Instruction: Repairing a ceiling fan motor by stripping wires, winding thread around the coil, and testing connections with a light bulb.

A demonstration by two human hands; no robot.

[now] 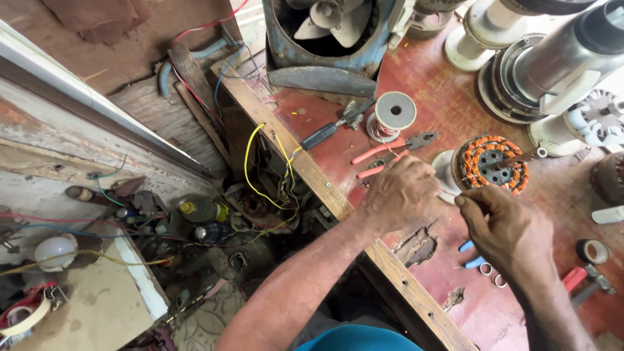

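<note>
From the head view I take the copper-wound stator as my landmark; it lies flat on the red bench, its orange windings ringing a dark core. My left hand sits just left of the stator, knuckles up, fingers curled toward it, and its fingertips seem pinched on something thin, though I cannot tell exactly what they hold. My right hand is just below the stator, fingers drawn together, thumb and forefinger pinched near the left hand's fingertips; a fine pale strand appears to run between the two hands, too thin for me to be sure of it.

Up and left of the stator stands a spool of copper wire, and between spool and stator lie red-handled pliers, touching the bench just above my left hand. A dark-handled tool rests left of the spool. Above the stator, at the far edge, I see a blue fan housing with pale blades, and to the stator's upper right stand pale fan motor bodies. Below and right of the stator lie a roll of tape, small white rings and blue pieces. Far left of the stator, beyond the bench's wooden edge, yellow wires hang over clutter.
</note>
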